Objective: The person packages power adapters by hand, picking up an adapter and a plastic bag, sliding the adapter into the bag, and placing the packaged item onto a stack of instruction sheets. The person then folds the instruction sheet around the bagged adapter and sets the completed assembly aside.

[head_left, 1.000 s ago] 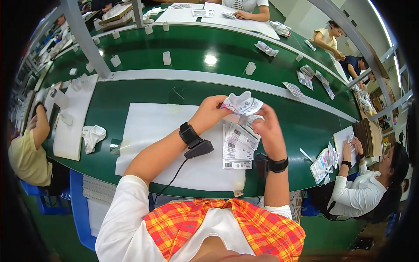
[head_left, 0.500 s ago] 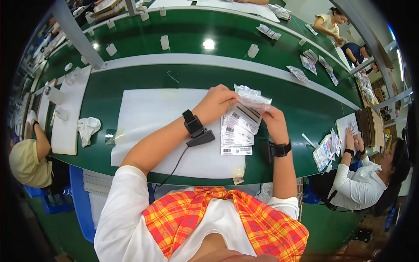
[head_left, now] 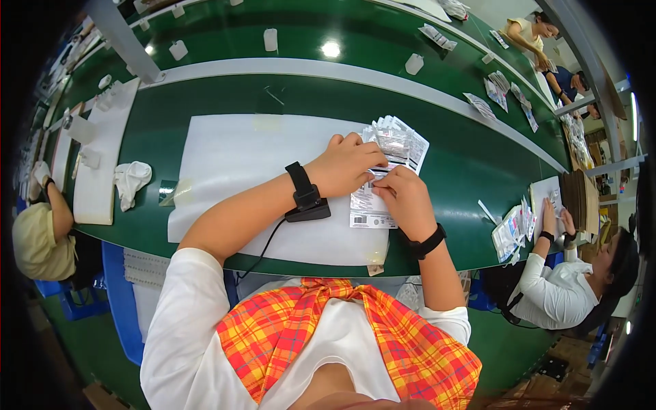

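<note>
A stack of white-and-silver printed packets [head_left: 402,145] lies fanned on the right part of a white sheet [head_left: 239,171]. The far packets spread past the sheet's top edge, and a nearer packet [head_left: 369,217] with a barcode points toward me. My left hand [head_left: 347,165] reaches over the stack from the left, its fingers bent and closed on a packet. Against it, my right hand [head_left: 406,199] pinches the same packet between thumb and fingers. The fingertips of both hands almost meet and cover the packet's middle. Each of my wrists wears a black band.
A crumpled white cloth [head_left: 132,183] and a white board [head_left: 102,164] with small bottles lie left on the green table [head_left: 465,198]. At right, a co-worker [head_left: 564,273] handles packets beside a packet pile [head_left: 511,232]. A grey rail [head_left: 307,67] crosses beyond the sheet.
Both hands have moved nearer each other, the right one leftward. The clear film held up at the stack's far end no longer shows there; fanned packets show instead. The view has shifted slightly.
</note>
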The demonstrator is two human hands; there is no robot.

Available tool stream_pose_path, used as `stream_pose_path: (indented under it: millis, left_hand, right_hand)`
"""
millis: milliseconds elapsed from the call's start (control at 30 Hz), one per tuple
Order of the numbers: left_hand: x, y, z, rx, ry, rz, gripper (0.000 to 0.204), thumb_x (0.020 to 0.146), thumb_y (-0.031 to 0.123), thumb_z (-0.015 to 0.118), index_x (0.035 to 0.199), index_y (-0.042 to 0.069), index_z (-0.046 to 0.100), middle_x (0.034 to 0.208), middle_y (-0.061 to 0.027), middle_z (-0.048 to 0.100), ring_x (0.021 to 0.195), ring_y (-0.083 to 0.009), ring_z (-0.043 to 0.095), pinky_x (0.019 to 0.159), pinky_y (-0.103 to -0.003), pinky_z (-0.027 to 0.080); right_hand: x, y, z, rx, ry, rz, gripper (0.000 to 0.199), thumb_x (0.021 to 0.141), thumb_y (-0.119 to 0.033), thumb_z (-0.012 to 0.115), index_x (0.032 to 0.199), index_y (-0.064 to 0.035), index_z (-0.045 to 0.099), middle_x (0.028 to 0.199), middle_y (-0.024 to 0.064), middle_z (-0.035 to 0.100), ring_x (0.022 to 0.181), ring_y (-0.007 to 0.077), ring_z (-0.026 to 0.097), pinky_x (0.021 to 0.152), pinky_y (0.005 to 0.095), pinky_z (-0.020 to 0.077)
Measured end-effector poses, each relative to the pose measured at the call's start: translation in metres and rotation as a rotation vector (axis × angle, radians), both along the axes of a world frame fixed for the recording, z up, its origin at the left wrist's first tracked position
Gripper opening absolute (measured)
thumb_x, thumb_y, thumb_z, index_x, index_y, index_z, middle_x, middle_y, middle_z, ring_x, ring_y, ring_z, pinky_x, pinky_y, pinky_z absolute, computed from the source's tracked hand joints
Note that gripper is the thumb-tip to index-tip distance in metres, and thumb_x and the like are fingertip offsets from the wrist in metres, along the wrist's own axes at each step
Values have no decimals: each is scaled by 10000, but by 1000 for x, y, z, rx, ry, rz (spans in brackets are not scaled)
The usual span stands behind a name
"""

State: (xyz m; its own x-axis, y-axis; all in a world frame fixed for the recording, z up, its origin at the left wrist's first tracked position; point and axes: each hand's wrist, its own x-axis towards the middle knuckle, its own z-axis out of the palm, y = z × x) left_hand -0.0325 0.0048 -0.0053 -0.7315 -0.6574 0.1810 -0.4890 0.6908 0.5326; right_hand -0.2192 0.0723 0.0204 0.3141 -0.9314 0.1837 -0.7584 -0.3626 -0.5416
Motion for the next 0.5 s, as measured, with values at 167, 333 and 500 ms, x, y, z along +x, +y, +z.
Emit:
stream_pose_path:
  millis: [167, 333, 500]
  left_hand:
    - [-3, 2, 4, 33, -11, 0, 321, 849, 163, 656, 1166, 200, 625, 1129, 11, 585, 1055, -271, 482, 931, -428, 299]
    - [-1, 0, 1, 1, 7, -3, 318, 859, 170, 639, 1175, 204, 620, 1144, 7, 576, 1056, -275, 478, 937, -429, 294]
    - [0, -1, 2, -5, 10, -17, 325, 862, 172, 626, 1185, 207, 613, 1155, 5, 570, 1063, -276, 476, 938, -431, 295]
  right_hand:
    - [3, 3, -6, -92, 43, 14, 78, 770, -50, 718, 834, -8, 707, 823, 116, 626, 784, 295, 608, 698, 379, 492]
    - [5, 5, 0, -179, 19, 36, 75, 767, -54, 715, 830, -13, 706, 841, 123, 628, 790, 301, 606, 702, 386, 493]
    - [-3, 6, -8, -84, -16, 7, 116, 764, -44, 701, 875, -12, 696, 866, 120, 635, 811, 306, 606, 729, 396, 489]
